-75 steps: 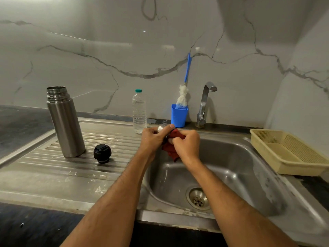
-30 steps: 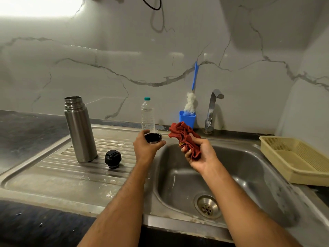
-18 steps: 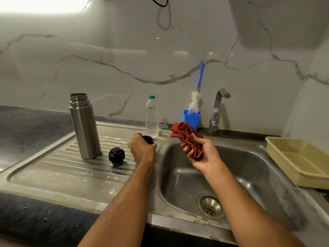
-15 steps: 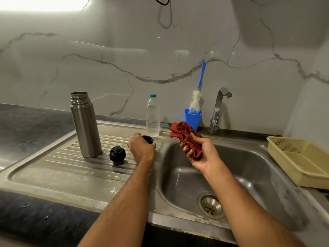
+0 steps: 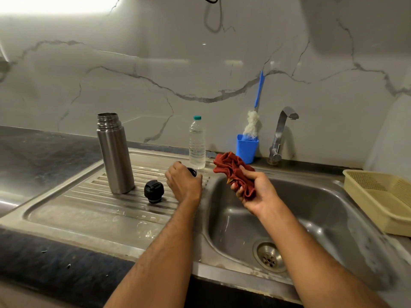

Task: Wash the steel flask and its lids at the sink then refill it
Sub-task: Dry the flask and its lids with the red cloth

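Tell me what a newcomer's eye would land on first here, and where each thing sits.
The crumpled red cloth stands out most, gripped in the right hand above the sink basin. Next comes the tall steel flask, open-topped and upright on the ribbed drainboard, with a black lid lying just to its right. The left hand holds a small dark-rimmed cap low over the drainboard beside the basin.

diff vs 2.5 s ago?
The hands came apart: the left hand carried the cup lid from over the basin down to the drainboard, still gripping it. The right hand keeps the red cloth, now off the lid. Flask, black stopper and bottle unmoved.
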